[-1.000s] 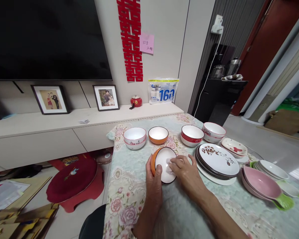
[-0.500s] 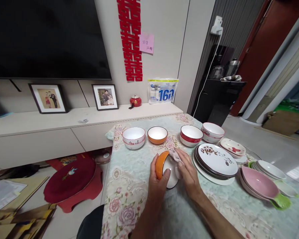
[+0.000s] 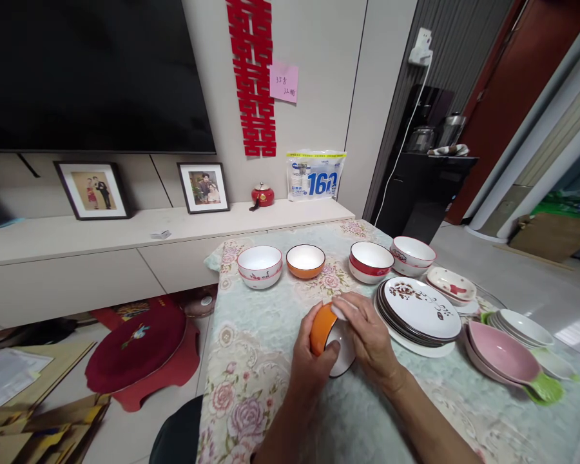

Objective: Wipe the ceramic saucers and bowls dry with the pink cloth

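An orange bowl (image 3: 321, 327) with a white inside is held tilted on its side above the table. My left hand (image 3: 310, 351) grips its left side, thumb over the rim and fingers around the outside. My right hand (image 3: 367, 335) is closed on a pale cloth (image 3: 342, 309), pressing it against the upper rim; most of the cloth is hidden under the fingers. Beyond the hands, a second orange bowl (image 3: 306, 261) stands upright. Right of my right hand lies a stack of white plates (image 3: 420, 309) with brown patterns.
On the flowered tablecloth (image 3: 251, 361) stand stacked white bowls (image 3: 260, 266), red-banded bowls (image 3: 371, 261), more bowls (image 3: 412, 255) behind, small rectangular dishes (image 3: 451, 284) and pink leaf-handled bowls (image 3: 505, 354). A red stool (image 3: 140, 348) is at the left. Behind runs a low cabinet (image 3: 77, 238).
Both hands and the orange bowl have shifted slightly right and down. My right hand has moved the cloth along the rim, and less of the cloth shows now.
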Motion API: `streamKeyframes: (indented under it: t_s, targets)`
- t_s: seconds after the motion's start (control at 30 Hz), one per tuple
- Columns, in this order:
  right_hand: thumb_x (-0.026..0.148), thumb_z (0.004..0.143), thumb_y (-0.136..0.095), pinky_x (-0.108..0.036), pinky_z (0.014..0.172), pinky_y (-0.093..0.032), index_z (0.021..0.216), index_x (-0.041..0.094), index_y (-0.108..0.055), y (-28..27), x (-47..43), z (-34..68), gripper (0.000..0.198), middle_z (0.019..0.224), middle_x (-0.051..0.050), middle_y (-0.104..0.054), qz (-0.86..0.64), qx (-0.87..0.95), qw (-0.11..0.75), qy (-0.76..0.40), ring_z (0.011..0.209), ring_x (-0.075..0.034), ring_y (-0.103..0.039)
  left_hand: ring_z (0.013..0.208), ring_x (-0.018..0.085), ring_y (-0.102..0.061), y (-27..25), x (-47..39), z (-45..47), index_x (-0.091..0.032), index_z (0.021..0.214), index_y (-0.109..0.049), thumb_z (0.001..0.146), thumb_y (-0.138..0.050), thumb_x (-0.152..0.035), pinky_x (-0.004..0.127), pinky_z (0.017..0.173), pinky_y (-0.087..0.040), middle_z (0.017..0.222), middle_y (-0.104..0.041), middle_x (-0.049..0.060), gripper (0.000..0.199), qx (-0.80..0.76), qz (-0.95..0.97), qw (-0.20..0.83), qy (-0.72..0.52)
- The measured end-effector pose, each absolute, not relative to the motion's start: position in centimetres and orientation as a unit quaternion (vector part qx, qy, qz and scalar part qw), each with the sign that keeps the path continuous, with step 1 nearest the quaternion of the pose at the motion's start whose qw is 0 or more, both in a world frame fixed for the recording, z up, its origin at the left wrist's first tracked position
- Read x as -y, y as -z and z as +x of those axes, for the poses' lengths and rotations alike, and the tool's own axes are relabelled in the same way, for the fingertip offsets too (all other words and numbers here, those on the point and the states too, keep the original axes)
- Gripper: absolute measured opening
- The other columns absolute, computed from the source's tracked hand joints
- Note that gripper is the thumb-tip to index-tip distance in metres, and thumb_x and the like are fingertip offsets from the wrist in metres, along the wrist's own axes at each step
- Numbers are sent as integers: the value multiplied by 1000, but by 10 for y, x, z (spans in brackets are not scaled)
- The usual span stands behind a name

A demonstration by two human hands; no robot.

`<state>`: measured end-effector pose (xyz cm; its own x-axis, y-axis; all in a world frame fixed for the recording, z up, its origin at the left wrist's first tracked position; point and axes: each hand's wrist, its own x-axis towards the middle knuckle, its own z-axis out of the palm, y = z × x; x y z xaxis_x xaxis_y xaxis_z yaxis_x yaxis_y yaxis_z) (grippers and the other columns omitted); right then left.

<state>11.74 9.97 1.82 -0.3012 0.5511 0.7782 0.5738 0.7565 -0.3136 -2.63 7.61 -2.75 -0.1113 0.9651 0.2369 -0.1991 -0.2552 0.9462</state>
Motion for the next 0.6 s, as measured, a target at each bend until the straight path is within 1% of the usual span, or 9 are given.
streamKeyframes:
  t_s: [0.1,0.2,0.33,0.4,0.47,0.5,0.53,0.6]
  targets:
    - [18,96,-41,-40,98,-49,132,21,-57,-9,-106,121,40,121,-12,-63,-435,748,497,-56,115,-23,-59,134,30,-47,25,-75,-26,-22,136,-53,69,-64,-15,44,114,-34,140,-56,9,67,-414,489,427,-638]
    - [29,95,-42,-41,94,-50,122,16,-63,3,-114,122,37,114,-12,-69,-517,687,486,-157,107,-25,-63,131,31,-49,22,-75,-26,-23,135,-53,69,-65,-16,44,113,-35,137,-56,9,68,-433,478,388,-659]
    - [41,91,-48,-40,88,-52,114,13,-66,12,-120,122,40,102,-10,-74,-529,624,463,-343,95,-27,-67,133,30,-47,18,-76,-27,-23,135,-50,70,-66,-19,43,113,-35,139,-54,9,67,-426,461,400,-668]
    - [44,87,-54,-40,85,-52,113,12,-67,12,-122,123,43,102,-10,-74,-515,590,477,-397,96,-28,-67,133,30,-47,15,-74,-26,-22,135,-47,70,-66,-19,44,113,-35,141,-52,10,68,-413,455,420,-668]
    - [46,84,-60,-39,83,-53,112,12,-67,11,-122,124,45,102,-10,-75,-512,564,503,-408,94,-29,-68,133,30,-47,12,-72,-24,-22,135,-45,68,-67,-18,44,112,-36,142,-51,11,71,-400,450,437,-669]
    - [47,83,-62,-38,83,-53,111,12,-68,10,-121,124,45,101,-10,-75,-518,556,516,-395,92,-28,-68,133,31,-47,10,-71,-23,-21,135,-44,67,-67,-18,44,112,-36,142,-50,12,72,-394,447,444,-669]
    - [46,83,-62,-38,82,-53,110,13,-69,8,-121,125,44,100,-10,-75,-528,553,527,-369,91,-28,-68,134,31,-46,9,-70,-22,-21,135,-43,66,-68,-18,44,112,-37,143,-49,12,74,-385,449,455,-665]
    - [44,85,-61,-38,84,-53,108,15,-70,4,-118,127,38,99,-9,-76,-552,568,542,-281,90,-26,-69,134,32,-47,8,-68,-20,-21,137,-39,65,-71,-20,44,110,-39,145,-47,13,79,-363,454,483,-655]
